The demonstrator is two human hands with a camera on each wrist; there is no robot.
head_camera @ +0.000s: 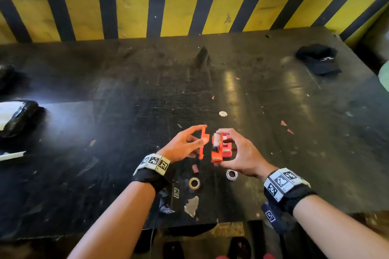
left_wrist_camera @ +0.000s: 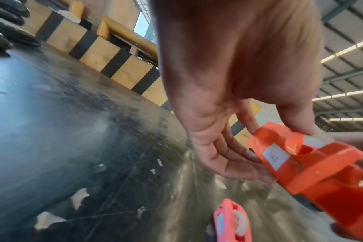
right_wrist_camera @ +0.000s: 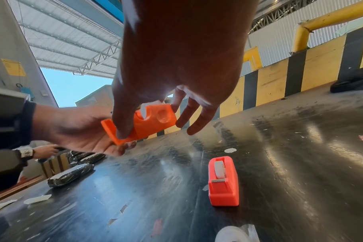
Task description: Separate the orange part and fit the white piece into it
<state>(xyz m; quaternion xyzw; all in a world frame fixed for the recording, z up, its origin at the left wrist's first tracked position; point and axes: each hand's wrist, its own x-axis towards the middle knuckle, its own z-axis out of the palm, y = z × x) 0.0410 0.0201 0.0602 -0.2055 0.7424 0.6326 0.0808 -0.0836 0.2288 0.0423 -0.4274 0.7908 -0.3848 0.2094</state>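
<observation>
We pinch an orange dispenser shell (head_camera: 203, 142) in our left hand (head_camera: 182, 146); our right hand (head_camera: 242, 153) grips the orange tape dispenser (head_camera: 217, 149), both above the worktop (head_camera: 126, 111).

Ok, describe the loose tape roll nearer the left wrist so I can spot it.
On the black table, look near its front edge, between the two forearms. Two small rolls lie flat there; the yellowish roll is the left one, just below a pink scrap. The white roll to its right lacks that tint.
</observation>
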